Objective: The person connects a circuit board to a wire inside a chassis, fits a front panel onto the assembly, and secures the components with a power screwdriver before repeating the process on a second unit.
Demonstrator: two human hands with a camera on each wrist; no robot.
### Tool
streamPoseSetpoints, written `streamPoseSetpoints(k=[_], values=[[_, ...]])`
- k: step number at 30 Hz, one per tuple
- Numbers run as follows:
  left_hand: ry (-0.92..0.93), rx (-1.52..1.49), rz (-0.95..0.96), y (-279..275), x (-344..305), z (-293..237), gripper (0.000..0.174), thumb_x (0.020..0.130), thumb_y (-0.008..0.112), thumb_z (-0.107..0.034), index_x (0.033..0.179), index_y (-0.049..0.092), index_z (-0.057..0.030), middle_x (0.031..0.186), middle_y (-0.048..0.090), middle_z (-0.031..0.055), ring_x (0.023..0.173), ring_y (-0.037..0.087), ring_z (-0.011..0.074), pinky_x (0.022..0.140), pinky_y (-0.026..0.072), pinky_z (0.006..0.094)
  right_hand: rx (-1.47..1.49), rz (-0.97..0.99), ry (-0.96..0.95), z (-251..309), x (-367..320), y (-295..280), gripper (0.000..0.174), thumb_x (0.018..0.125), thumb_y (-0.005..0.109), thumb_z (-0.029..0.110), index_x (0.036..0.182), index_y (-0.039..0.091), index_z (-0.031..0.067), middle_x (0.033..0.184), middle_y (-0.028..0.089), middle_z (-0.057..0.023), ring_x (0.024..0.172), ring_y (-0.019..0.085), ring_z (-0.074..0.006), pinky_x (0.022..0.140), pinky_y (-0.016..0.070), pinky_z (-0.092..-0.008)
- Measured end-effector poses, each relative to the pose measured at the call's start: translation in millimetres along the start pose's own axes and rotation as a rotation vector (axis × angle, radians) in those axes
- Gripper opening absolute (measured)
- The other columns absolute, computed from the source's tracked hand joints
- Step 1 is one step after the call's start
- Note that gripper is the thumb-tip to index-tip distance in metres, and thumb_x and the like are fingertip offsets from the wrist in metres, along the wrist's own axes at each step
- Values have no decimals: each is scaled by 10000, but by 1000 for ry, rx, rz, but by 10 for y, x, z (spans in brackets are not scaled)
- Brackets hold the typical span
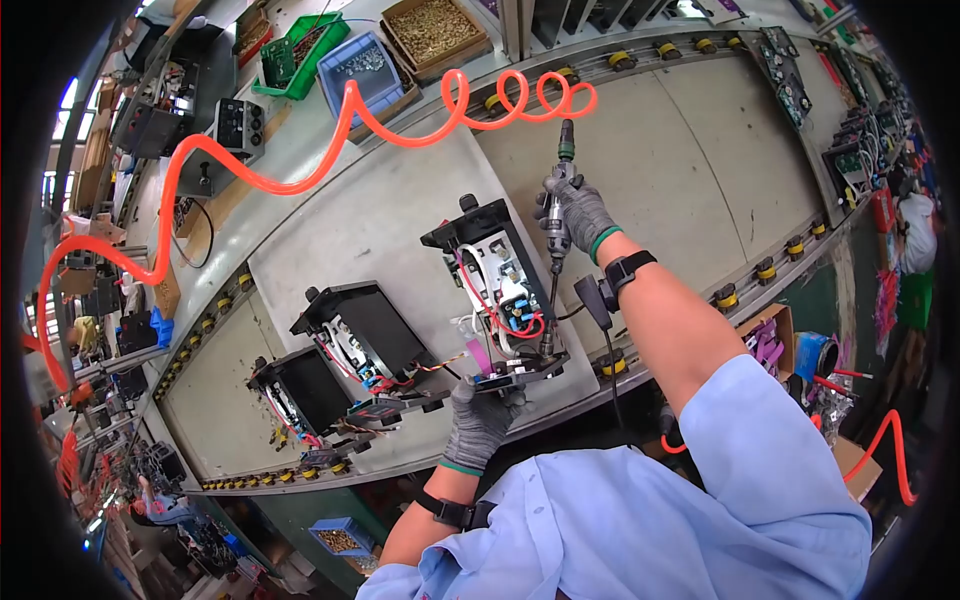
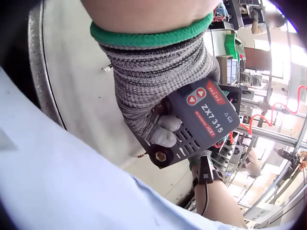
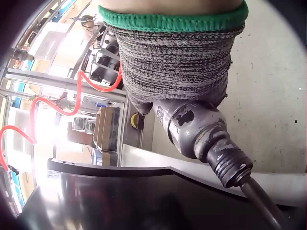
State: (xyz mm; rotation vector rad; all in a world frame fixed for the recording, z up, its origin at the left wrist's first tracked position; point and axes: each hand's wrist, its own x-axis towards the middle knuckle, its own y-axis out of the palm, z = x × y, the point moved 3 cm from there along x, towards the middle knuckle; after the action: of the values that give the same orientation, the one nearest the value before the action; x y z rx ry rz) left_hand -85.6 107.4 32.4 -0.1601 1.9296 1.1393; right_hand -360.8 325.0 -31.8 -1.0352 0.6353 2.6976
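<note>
The gloved right hand [image 1: 583, 215] grips a metal air screwdriver [image 1: 557, 232], its shaft pointing down along the right side of an opened black machine [image 1: 490, 270]. In the right wrist view the fingers wrap round the tool body [image 3: 192, 127] beside a black housing panel [image 3: 110, 201]. The gloved left hand [image 1: 480, 425] holds the machine's front panel at its near end. In the left wrist view, the left hand [image 2: 158, 91] has its fingers curled on the dark panel [image 2: 206, 115] marked ZX7 315, near a round socket [image 2: 160, 156]. Where the bit tip touches is unclear.
Two similar opened machines [image 1: 375, 335], [image 1: 305, 390] stand to the left on the same grey board [image 1: 350, 210]. An orange coiled hose [image 1: 270, 185] crosses above. Blue bin [image 1: 362, 75], green tray [image 1: 300, 55] and a box of small parts [image 1: 435, 30] lie at the far side. Rollers line the conveyor's edges.
</note>
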Motion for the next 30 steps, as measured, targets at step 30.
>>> streamPoseSetpoints(k=[30], values=[[1160,2374,202,1994,-683,-396,366,879,695,-209,1164,612,4,1070,654,122,888,652,224,756,528,388,-76,-141,-115,37,-256,18,191,907,706,187,954,555,80,738,588,-41,540,597,-169,456,513,-340]])
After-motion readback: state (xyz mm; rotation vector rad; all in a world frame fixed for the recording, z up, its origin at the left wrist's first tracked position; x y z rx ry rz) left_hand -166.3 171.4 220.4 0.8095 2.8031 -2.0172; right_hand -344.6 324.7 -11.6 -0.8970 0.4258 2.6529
